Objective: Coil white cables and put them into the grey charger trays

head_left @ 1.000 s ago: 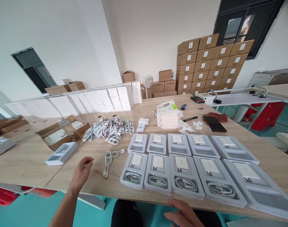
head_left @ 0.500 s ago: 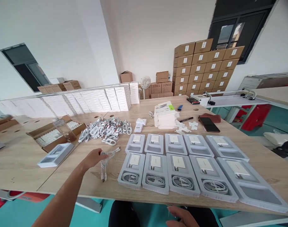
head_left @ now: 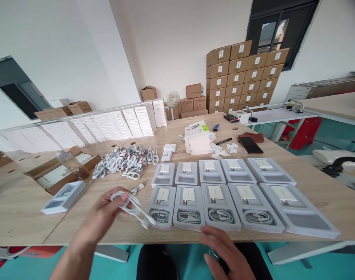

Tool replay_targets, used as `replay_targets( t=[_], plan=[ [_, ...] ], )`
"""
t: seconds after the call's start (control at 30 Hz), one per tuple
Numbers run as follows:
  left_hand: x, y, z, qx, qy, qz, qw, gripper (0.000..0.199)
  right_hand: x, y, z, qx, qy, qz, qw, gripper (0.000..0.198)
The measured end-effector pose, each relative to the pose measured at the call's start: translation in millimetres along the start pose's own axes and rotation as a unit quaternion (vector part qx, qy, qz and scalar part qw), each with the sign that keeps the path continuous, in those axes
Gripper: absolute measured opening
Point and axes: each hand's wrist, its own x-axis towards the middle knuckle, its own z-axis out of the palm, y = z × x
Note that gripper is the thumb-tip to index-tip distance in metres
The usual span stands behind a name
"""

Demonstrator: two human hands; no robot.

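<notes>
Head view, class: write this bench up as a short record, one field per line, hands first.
Left hand: holding a white cable
Right hand: near the table edge, fingers apart
Front row: five trays, each with a charger; all but the rightmost also hold a coiled cable
Back row: five trays, each with a charger, no cable
Left side: cable pile, separate tray, open carton
Behind trays: phone, pen
Background: carton stack, fan
</notes>
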Motion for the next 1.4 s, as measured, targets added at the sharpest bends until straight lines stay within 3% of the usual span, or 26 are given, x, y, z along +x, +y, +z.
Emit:
replay_targets(
  t=[0.1,0.2,0.3,0.43,0.53,0.67,0.77,0.83,0.9,1.03,1.2,1.4],
  plan=[
    [-25.2,-2.3,82.0,-0.054,-0.114,-0.050,0.991,0.029,32.3,-24.5,-16.2,-0.002,-0.087,0.026,0.996,0.057],
    [-41.0,-13.4,132.5,-0.188,-0.159,-0.115,0.962,0.035,49.0,-29.9,-29.1,0.055,-0.155,0.049,0.985,0.032],
    [-45.1,-27.1,149.4,-0.271,-0.202,-0.169,0.926,0.044,47.9,-20.5,-43.7,0.070,-0.168,0.074,0.980,0.035],
    [-47.3,-48.9,160.8,-0.202,-0.310,-0.240,0.898,0.033,38.8,-5.0,-65.8,-0.019,-0.167,0.055,0.984,0.028],
    [-51.8,-62.7,172.7,-0.178,-0.360,-0.291,0.869,0.040,33.7,7.1,-75.4,-0.096,-0.157,0.001,0.983,0.018],
    [-59.5,-68.5,185.6,-0.141,-0.306,-0.284,0.898,0.058,27.0,17.5,-74.7,-0.280,-0.104,-0.086,0.951,0.016],
    [-63.4,-74.8,193.0,-0.095,-0.262,-0.258,0.925,0.075,22.2,10.8,-69.6,-0.372,-0.110,-0.058,0.920,0.020],
    [-64.1,-85.6,197.6,-0.099,-0.256,-0.257,0.927,0.083,19.8,0.7,-67.0,-0.319,-0.138,0.004,0.938,0.021],
    [-64.3,-98.8,202.1,-0.124,-0.264,-0.264,0.919,0.083,18.2,-8.9,-64.4,-0.201,-0.151,0.077,0.965,0.024],
    [-67.1,-111.6,211.0,-0.177,-0.273,-0.280,0.903,0.077,14.3,-11.3,-53.9,0.022,-0.109,0.159,0.981,0.027],
    [-72.5,-95.2,217.7,-0.238,-0.274,-0.271,0.892,0.075,1.7,8.1,-35.5,0.167,-0.062,0.218,0.960,0.034],
    [-71.2,-86.1,213.6,-0.261,-0.262,-0.257,0.893,0.066,-11.4,19.9,-30.5,0.311,-0.096,0.269,0.906,0.045]
  ],
)
